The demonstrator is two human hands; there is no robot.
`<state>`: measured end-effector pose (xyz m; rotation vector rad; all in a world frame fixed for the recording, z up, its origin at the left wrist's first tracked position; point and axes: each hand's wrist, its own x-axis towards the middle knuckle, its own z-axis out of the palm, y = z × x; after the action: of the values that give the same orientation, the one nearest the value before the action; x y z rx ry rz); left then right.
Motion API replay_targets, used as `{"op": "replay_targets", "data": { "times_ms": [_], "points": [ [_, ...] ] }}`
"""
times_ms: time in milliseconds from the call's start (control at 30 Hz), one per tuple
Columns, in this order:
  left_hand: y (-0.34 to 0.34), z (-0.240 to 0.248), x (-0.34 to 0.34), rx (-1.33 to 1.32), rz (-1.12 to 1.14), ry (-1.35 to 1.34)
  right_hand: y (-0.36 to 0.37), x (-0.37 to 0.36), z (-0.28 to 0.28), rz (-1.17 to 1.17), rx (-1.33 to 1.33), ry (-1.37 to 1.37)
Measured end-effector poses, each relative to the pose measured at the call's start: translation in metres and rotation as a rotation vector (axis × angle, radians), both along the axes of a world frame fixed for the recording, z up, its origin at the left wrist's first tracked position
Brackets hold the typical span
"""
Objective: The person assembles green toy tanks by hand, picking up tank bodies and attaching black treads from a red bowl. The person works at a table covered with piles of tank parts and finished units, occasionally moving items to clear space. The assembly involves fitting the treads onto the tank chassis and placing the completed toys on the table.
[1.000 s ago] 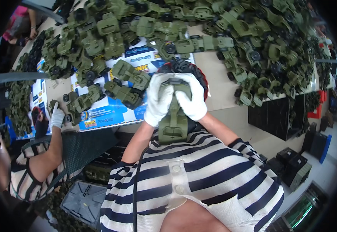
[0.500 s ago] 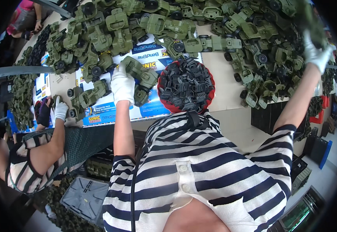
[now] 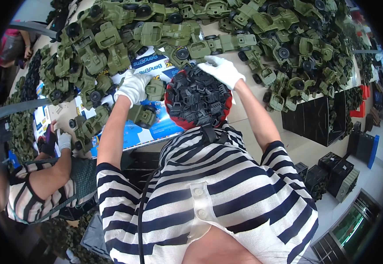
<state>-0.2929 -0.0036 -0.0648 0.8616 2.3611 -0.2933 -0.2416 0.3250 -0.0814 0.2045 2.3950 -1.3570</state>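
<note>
My left hand (image 3: 134,87), in a white glove, is closed on a green toy truck (image 3: 155,89) to the left of the bowl. The glove covers part of that truck. A second green toy vehicle (image 3: 143,116) lies just below it, near the table's front edge. My right hand (image 3: 222,72), also gloved in white, reaches across the far right rim of a red bowl (image 3: 230,108). Its fingers are stretched out, and nothing shows in them. Small black plastic parts (image 3: 198,99) fill the bowl, which stands close to my body.
Green toy vehicles (image 3: 284,22) lie heaped along the far side and right of the table. Printed blue and white card sheets (image 3: 156,127) lie beneath some. At left, a co-worker's gloved hand (image 3: 64,141) is beside the table. A black crate (image 3: 314,116) stands at right.
My right hand has come from the far right, where it held a blurred green toy, to the bowl, its fingers now bare of it. My left hand remains on its toy truck.
</note>
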Motion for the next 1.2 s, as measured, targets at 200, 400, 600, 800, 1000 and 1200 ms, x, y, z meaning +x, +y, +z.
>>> {"op": "replay_targets", "data": {
  "times_ms": [200,400,600,800,1000,1200],
  "points": [
    [-0.013,0.019,-0.008,0.320,0.292,0.200,-0.029,-0.008,0.011,0.320,0.522,0.205],
    [-0.009,0.065,0.035,0.849,0.660,0.083,-0.005,0.019,0.013,0.258,0.328,0.732],
    [0.036,0.059,0.108,1.096,0.798,-0.364,-0.012,0.039,0.048,0.159,0.166,0.665],
    [0.066,0.055,0.135,1.143,0.945,-0.646,-0.018,0.046,0.110,0.315,-0.296,-0.076],
    [0.070,0.104,0.129,1.119,0.958,-0.835,0.002,0.036,0.098,0.646,-0.346,0.180],
    [0.066,0.114,0.132,1.159,0.975,-1.090,0.001,0.027,0.085,0.535,-0.783,-0.053]
  ]
}}
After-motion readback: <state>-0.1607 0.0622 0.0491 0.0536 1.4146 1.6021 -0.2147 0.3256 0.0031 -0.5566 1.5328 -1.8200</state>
